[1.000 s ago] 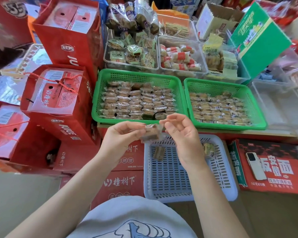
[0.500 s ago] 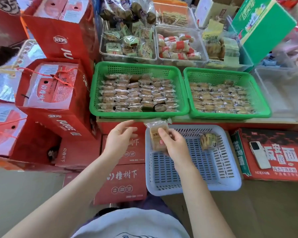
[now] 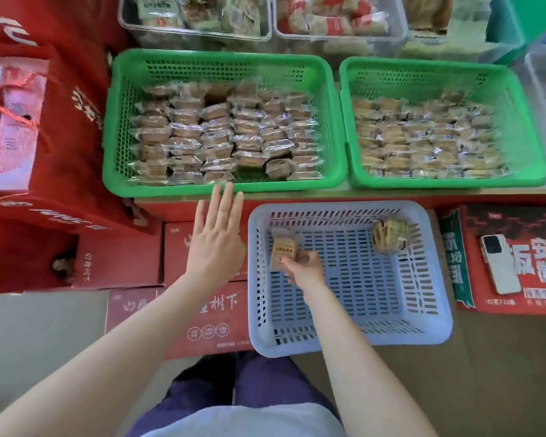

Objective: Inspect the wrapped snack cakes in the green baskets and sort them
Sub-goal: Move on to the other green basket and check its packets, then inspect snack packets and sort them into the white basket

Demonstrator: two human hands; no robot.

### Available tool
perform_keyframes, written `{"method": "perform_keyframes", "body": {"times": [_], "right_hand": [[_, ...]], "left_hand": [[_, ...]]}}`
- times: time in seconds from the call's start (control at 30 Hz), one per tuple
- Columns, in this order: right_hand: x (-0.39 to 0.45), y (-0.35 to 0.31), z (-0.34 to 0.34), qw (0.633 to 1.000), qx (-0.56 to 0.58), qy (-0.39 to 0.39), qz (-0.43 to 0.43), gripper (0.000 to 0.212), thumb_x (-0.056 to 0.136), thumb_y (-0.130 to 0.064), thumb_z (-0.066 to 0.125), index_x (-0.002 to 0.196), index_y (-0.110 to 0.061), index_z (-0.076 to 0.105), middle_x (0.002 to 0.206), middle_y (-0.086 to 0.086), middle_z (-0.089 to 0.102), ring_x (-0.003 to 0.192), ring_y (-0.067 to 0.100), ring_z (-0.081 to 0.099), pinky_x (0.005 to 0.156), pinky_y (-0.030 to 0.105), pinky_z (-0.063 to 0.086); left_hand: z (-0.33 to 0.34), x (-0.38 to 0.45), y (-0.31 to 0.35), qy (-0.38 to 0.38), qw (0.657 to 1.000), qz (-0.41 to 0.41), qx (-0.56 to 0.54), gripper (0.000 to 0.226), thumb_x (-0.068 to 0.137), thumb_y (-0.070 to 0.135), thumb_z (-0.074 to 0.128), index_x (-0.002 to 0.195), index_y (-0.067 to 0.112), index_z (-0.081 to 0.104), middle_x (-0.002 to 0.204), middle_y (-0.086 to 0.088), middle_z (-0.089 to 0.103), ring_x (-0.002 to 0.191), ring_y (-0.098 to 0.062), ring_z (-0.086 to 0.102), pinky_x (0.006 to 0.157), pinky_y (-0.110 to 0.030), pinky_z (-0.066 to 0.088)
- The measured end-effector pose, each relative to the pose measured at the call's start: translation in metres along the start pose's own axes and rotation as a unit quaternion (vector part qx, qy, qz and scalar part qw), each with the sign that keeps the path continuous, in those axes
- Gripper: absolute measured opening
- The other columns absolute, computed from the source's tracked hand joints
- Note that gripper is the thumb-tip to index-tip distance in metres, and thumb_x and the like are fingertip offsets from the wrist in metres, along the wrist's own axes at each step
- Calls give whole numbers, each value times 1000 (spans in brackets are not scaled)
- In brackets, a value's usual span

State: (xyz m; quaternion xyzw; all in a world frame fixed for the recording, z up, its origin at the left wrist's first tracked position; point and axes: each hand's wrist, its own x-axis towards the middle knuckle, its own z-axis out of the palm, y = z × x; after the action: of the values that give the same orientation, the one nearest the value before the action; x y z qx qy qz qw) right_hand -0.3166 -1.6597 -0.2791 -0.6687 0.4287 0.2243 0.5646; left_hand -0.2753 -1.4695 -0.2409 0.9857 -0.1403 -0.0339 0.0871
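Right hand (image 3: pixel 303 269) pinches a wrapped snack cake (image 3: pixel 283 251) by its near edge, thumb & fingers curled on the wrapper, holding it upright inside the pale blue basket (image 3: pixel 435 279), over the far-left part of the basket floor. Can't tell if the cake's lower edge touches the floor. Second wrapped snack (image 3: pixel 389 236) lies in the far-right corner of that same basket, well apart from the held one.

Left hand (image 3: pixel 215 244) is spread flat, fingers straight & slightly apart, holding nothing; fingertips (image 3: pixel 227 188) reach up just near the front rim of the left green basket (image 3: pixel 120 121), hand sits over red cartons (image 3: pixel 130 263) just left of the blue basket.

Left green basket is packed w/ rows of wrapped brownish cakes (image 3: pixel 221 137); one pack near front-right lies askew. Right green basket (image 3: pixel 530 127), just beside it, holds rows of paler wrapped cakes (image 3: pixel 423 137). Both sit on a ledge behind the blue basket.

Behind them: clear bins (image 3: pixel 196 33) w/ other packaged snacks. White phone (image 3: pixel 500 263) rests on a red printed carton (image 3: pixel 542 257) right of the blue basket. Red gift boxes (image 3: pixel 19 121) stacked at far left
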Motion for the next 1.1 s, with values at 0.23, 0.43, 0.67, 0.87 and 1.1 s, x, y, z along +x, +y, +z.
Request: {"method": "perform_keyframes", "body": {"times": [0.23,0.43,0.67,0.87,1.1], "right_hand": [[21,-18,-4,991,-125,-39,24,9,98,-7,55,101,-14,49,100,10,63,81,26,69,77,42,61],[-15,-102,-24,961,-231,-112,-98,12,100,-23,57,97,-12,61,86,10,70,60,19,65,58,39,56],[-33,-209,9,896,-264,-79,-348,8,95,-21,61,90,-16,63,80,0,64,72,17,63,63,28,50],[24,-231,55,772,-479,-16,-417,19,94,-18,63,109,-8,66,111,9,62,110,28,54,91,40,48],[37,-224,67,634,-647,22,-424,26,91,-12,67,116,-7,59,127,13,46,117,34,47,90,41,46]], "left_hand": [[-5,3,3,28,999,-21,-19,82,85,14,60,159,10,24,168,-9,18,156,-26,8,123,-58,12],[-38,52,-14,71,995,-50,-54,54,93,39,45,140,14,53,138,-10,55,132,-28,43,113,-46,25],[-51,113,-64,-135,990,-19,-34,63,100,61,29,156,32,33,169,-1,13,156,-19,0,125,-43,-3],[-51,114,-66,-145,989,-18,-35,61,99,61,31,155,36,35,169,-3,14,156,-20,2,125,-46,-1],[-49,115,-66,-151,988,-21,-32,68,93,63,23,154,36,36,168,-4,17,155,-21,6,124,-47,4]]}}
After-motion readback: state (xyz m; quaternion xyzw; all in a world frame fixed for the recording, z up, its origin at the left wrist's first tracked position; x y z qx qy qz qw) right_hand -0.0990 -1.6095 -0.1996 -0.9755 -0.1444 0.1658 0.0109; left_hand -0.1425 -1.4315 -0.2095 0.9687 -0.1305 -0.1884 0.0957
